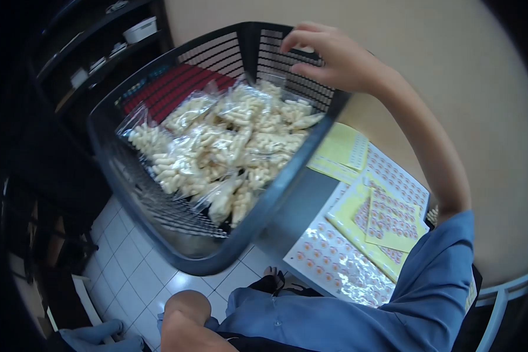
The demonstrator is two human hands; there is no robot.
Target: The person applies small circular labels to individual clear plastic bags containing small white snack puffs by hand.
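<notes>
My right hand is at the upper right corner of a black plastic basket, over its rim. Its fingers and thumb curve toward the inside of the basket with a gap between them, and nothing shows in that gap but the basket's side. Clear plastic bags of small pale, finger-shaped pieces fill the middle of the basket, which hangs tilted above the floor and the table edge. My left arm shows bent at the bottom; the left hand is out of sight.
Printed label sheets and yellow sheets lie on a grey table at the right, beside the wall. Dark shelves stand at the upper left. White floor tiles show below the basket. Someone's blue-clad legs are at lower left.
</notes>
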